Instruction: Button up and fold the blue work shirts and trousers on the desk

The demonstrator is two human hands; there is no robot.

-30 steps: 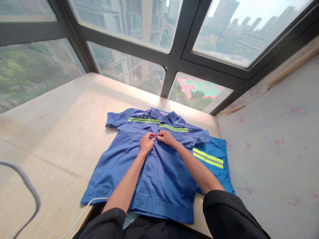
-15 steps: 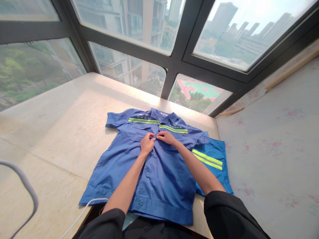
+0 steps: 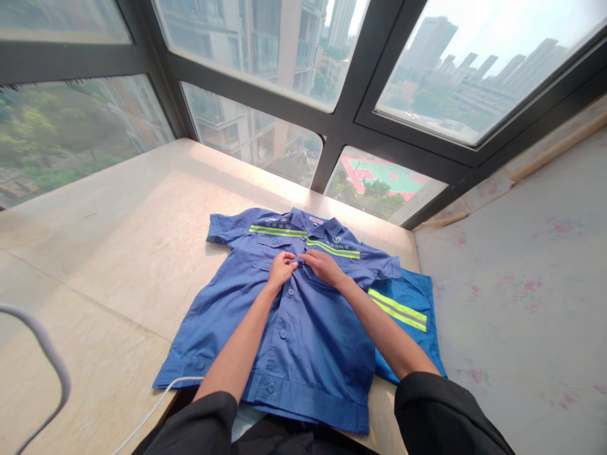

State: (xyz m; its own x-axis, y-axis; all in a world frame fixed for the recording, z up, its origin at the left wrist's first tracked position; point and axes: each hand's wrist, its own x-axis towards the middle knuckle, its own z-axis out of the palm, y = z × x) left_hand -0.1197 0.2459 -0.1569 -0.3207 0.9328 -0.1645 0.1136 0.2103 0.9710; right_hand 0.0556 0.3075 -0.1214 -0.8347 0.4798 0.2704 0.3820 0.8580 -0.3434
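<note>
A blue short-sleeved work shirt (image 3: 222,322) lies front side up, its collar toward the window and its hem toward me. Yellow-green reflective stripes and white lettering cross its chest. At the upper part of the button placket, my left hand (image 3: 282,270) pinches the shirt's front edge. My right hand (image 3: 323,266) pinches the cloth just beside it, fingertips almost meeting the left ones. Whatever button lies between them is hidden by the fingers. Lower down the placket a button (image 3: 283,334) shows, with another button (image 3: 270,387) at the hem.
Folded brighter blue clothing (image 3: 408,291) with reflective stripes lies partly under the shirt's right side. A pale sill (image 3: 109,253) carries everything, bounded by dark window frames (image 3: 346,120) and a floral wall (image 3: 521,303). A grey cable (image 3: 52,354) and white cord (image 3: 156,404) are at left.
The view has shifted slightly. My right hand has turned a little, its fingers flatter over the placket, while my left hand stays at the same spot on the shirt.
</note>
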